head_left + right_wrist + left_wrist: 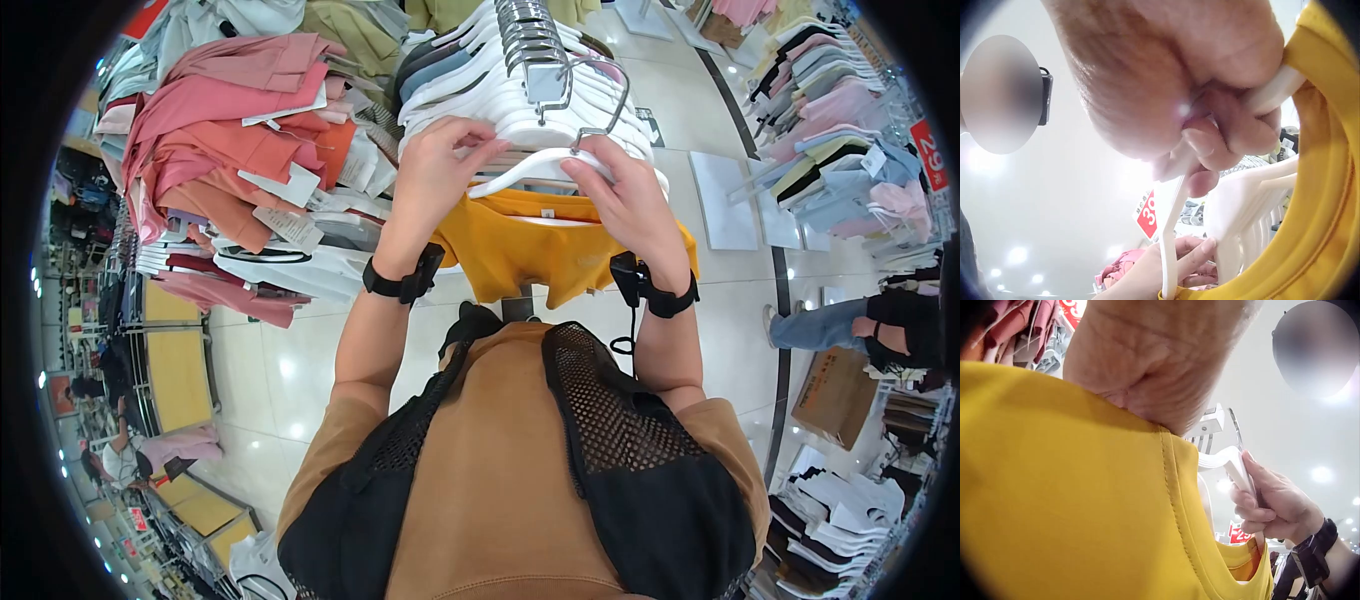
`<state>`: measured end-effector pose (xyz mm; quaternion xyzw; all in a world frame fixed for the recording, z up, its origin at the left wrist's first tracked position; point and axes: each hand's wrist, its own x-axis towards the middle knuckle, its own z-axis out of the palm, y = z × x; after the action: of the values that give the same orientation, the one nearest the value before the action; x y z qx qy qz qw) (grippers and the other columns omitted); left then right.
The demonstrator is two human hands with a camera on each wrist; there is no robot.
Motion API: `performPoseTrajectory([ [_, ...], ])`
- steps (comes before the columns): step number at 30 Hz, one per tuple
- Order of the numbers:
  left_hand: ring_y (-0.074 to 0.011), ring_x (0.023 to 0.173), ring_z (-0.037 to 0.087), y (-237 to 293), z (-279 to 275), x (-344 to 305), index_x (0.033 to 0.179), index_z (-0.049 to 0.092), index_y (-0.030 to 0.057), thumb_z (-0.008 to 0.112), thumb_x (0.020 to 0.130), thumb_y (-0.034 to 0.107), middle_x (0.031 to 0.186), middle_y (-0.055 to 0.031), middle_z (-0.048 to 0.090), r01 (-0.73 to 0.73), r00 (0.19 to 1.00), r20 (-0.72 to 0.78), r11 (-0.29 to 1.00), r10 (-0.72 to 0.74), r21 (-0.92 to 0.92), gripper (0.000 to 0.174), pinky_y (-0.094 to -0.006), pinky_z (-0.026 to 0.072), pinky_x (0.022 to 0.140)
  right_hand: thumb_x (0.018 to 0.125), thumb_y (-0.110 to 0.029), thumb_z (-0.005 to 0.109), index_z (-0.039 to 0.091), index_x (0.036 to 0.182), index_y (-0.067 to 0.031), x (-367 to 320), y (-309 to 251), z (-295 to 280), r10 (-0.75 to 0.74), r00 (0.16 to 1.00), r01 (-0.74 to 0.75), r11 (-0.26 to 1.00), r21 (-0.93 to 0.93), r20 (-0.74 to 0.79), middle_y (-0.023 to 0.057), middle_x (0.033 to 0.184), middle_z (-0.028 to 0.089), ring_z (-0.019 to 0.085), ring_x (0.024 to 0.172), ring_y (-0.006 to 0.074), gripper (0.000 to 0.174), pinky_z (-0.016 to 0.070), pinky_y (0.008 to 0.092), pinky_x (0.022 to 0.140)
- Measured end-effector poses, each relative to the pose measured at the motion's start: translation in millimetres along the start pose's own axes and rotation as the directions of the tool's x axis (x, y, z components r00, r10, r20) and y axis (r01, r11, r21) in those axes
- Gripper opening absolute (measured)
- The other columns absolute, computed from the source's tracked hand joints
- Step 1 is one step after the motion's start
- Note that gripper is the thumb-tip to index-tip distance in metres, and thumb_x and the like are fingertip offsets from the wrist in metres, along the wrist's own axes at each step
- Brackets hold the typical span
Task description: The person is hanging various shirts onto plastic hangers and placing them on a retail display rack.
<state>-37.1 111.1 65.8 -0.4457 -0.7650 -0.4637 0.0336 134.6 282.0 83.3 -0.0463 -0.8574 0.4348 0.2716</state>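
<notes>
Black mesh vest [650, 510] over a brown shirt [500, 440] comes nearest; beyond it, a yellow top [515, 245] is below a white hanger [522, 172], by packed hangers [455, 85]. The person's right hand [630, 195] pinches the white hanger near its metal hook. Their left hand [435, 170] has bent fingers; I can't tell whether it pinches anything.
</notes>
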Motion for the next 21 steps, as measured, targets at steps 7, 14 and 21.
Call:
performPoseTrajectory([
  [7,-0.0109,0.064,0.066,1,6,10,0.097,0.074,-0.0002,0.076,0.089,0.016,0.075,-0.0093,0.073,0.053,0.998,0.023,0.999,-0.053,0.013,0.018,-0.0245,0.0496,0.059,0.097,-0.027,0.067,0.062,0.109,-0.0016,13,-3,3,0.0,0.998,-0.001,1.0,0.005,0.07,0.0152,0.063,0.054,0.046,0.052,0.0219,0.029,0.0406,0.0335,0.052],
  [14,-0.0071,0.061,0.062,-5,13,18,0.098,0.074,-0.0004,0.075,0.09,0.019,0.071,-0.0087,0.071,0.041,0.999,0.014,0.998,-0.04,-0.055,0.021,-0.0228,0.0446,0.053,0.097,-0.027,0.066,0.063,0.111,-0.0016,23,-6,6,0.03,0.991,-0.023,0.998,-0.059,0.133,0.0171,0.068,0.059,0.056,0.06,0.0326,0.029,0.0472,0.0367,0.06],
  [21,-0.0086,0.069,0.063,2,14,5,0.101,0.074,-0.0002,0.074,0.091,0.021,0.077,-0.0048,0.071,0.148,0.989,0.013,0.985,-0.147,-0.087,0.023,-0.0239,0.0495,0.061,0.095,-0.027,0.068,0.065,0.11,-0.0019,16,11,21,-0.08,0.995,0.081,0.996,-0.025,0.06,0.0172,0.075,0.065,0.061,0.067,0.0362,0.03,0.0496,0.0407,0.066],
])
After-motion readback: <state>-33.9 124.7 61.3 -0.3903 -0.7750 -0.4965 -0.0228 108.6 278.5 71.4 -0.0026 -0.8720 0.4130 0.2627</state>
